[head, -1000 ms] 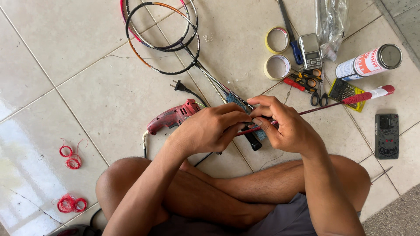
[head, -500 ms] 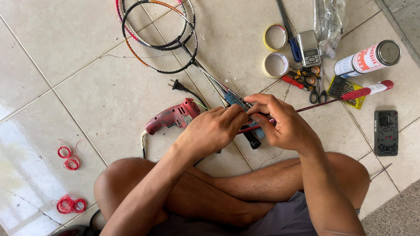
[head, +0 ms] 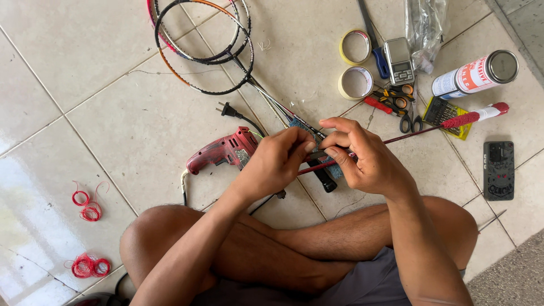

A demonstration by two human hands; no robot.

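Head view: thin red shaft (head: 419, 131) pinched between left hand (head: 275, 161) and right hand (head: 368, 158), fingers closed tight around it at scene centre. Long axis running from fingers up-right to red-wrapped grip (head: 473, 116). Right hand nearer that grip. Beneath: pale tiled floor (head: 113, 113), red drill (head: 224, 150) left.

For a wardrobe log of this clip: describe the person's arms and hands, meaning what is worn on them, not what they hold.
Both arms are bare as far up as the frame shows; no sleeve is visible. The left hand and right hand wear no gloves, and no ring, watch, bracelet or bandage shows on either. The fingernails are short and unpainted. The only clothing in view is grey shorts at the lap.
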